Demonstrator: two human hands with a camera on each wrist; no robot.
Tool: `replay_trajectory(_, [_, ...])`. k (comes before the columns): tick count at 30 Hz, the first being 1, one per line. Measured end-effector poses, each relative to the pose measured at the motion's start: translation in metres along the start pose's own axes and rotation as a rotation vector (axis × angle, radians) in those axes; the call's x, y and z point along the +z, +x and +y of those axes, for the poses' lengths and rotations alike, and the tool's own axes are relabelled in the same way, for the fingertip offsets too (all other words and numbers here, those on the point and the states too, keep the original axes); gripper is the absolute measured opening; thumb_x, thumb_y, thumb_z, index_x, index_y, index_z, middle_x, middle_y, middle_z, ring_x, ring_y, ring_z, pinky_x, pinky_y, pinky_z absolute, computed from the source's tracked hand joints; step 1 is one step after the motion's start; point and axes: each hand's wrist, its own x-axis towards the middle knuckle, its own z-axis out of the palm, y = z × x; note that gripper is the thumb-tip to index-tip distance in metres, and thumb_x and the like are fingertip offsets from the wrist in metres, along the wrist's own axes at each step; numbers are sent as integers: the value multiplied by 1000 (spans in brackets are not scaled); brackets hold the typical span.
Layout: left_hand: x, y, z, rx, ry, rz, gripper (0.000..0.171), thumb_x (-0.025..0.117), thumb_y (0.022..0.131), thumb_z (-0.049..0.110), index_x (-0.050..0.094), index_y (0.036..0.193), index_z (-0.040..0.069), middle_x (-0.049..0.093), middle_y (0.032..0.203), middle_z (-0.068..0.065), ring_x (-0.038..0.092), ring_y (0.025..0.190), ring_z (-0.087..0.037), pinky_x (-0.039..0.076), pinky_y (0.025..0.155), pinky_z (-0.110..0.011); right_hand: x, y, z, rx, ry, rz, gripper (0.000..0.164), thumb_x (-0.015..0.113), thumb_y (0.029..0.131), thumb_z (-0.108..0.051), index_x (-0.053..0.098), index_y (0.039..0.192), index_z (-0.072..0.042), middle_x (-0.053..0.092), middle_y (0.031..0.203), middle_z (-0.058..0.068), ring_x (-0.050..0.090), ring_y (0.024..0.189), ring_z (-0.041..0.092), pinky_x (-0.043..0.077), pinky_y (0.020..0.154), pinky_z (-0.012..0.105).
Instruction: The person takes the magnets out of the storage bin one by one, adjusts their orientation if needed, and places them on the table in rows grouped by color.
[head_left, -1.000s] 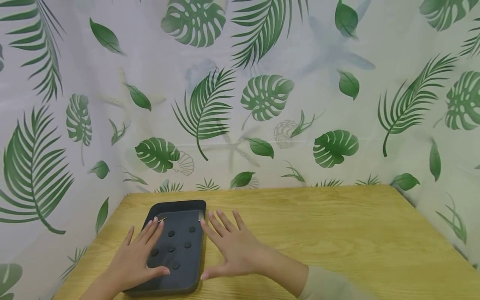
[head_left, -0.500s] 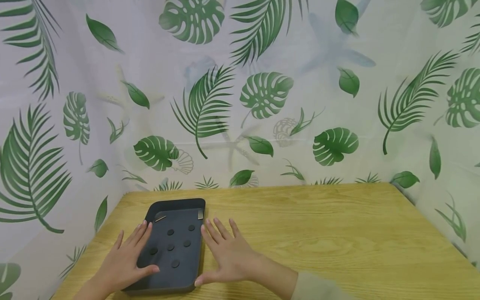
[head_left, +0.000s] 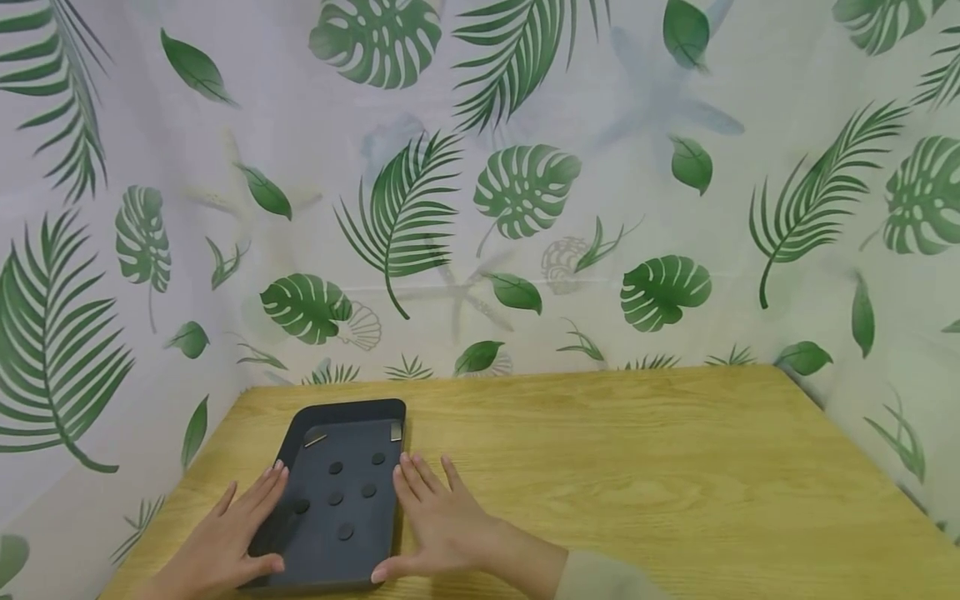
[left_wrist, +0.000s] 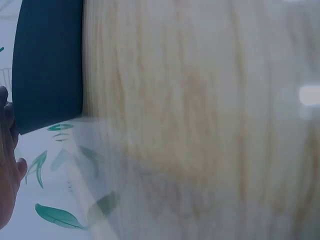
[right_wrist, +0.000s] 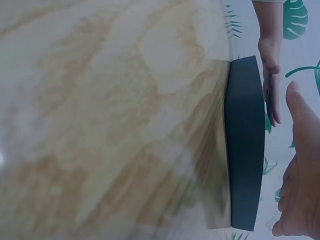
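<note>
Dark tray [head_left: 315,540] lies toward the table's [head_left: 600,483] left edge, far end near the far-left corner. Left hand [head_left: 225,533], right hand [head_left: 442,521] flank it, fingers straight, gripping nothing; contact unclear. My guess: uneven pushing could skew it, sliding any loose discs [head_left: 335,498].
</note>
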Motion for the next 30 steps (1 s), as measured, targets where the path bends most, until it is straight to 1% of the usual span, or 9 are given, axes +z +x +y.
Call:
replay_trajectory(3, [1, -4, -3, 13, 4, 10, 95, 46, 85, 70, 9, 154, 16, 0, 158, 12, -4, 142, 6, -17, 107, -10, 6, 2, 0, -10, 23, -13, 105, 44, 83, -74, 9, 152, -3, -3, 158, 13, -3, 146, 25, 5, 115, 59])
replay_trajectory(7, [1, -11, -7, -6, -51, -8, 94, 51, 86, 64, 16, 152, 6, 5, 159, 7, -5, 141, 8, -14, 106, -6, 14, 3, 0, -29, 19, -14, 104, 43, 84, -74, 9, 152, -3, -3, 159, 14, -3, 146, 27, 7, 117, 55])
replay_trajectory(10, [1, -15, -8, -53, -103, -46, 93, 55, 87, 60, 17, 151, 5, 1, 157, 14, -7, 138, 12, -14, 101, -2, 21, 2, 0, -58, 0, -16, 103, 40, 85, -74, 8, 151, -2, -2, 158, 16, -2, 146, 28, 9, 119, 49])
replay_trajectory(12, [0, -17, -9, -67, -121, -59, 93, 54, 87, 62, 17, 152, 6, 0, 155, 18, -7, 137, 14, -13, 99, -1, 24, 2, -1, -76, -18, -15, 101, 37, 86, -74, 8, 151, -2, -2, 158, 17, -3, 146, 28, 11, 119, 46])
replay_trajectory(14, [0, -19, -9, -64, -133, -68, 93, 52, 86, 63, 16, 152, 7, -2, 154, 21, -7, 136, 15, -12, 97, 0, 27, 2, -1, -82, -19, -15, 100, 35, 87, -73, 8, 151, -3, -2, 158, 17, -3, 146, 28, 11, 119, 44])
replay_trajectory(16, [0, -21, -10, -35, -134, -64, 94, 52, 86, 64, 16, 152, 6, -2, 154, 21, -6, 137, 15, -11, 99, 0, 29, 3, -2, -80, -13, -12, 98, 34, 88, -73, 8, 151, -3, -1, 158, 17, -4, 146, 27, 12, 119, 43])
replay_trajectory(21, [4, -26, -13, 21, -83, -61, 92, 48, 89, 64, 10, 153, 10, -8, 155, 23, -7, 137, 14, -10, 100, 0, 31, 4, -3, -69, 15, -20, 95, 31, 90, -71, 10, 151, -2, 0, 158, 17, -1, 146, 27, 14, 119, 44])
replay_trajectory(25, [6, -29, -15, 29, -36, -54, 89, 43, 91, 63, 3, 154, 15, -12, 155, 23, -8, 137, 13, -11, 100, -1, 31, 6, -4, -52, 9, -15, 91, 30, 92, -69, 12, 151, -2, 1, 158, 17, 0, 146, 27, 15, 119, 44])
replay_trajectory(30, [8, -30, -18, 39, 18, -49, 89, 46, 91, 62, 2, 154, 17, -12, 155, 22, -9, 139, 11, -12, 101, -2, 31, 7, -4, -42, -38, 13, 90, 30, 93, -67, 15, 150, 0, 3, 158, 19, 2, 146, 29, 16, 118, 44])
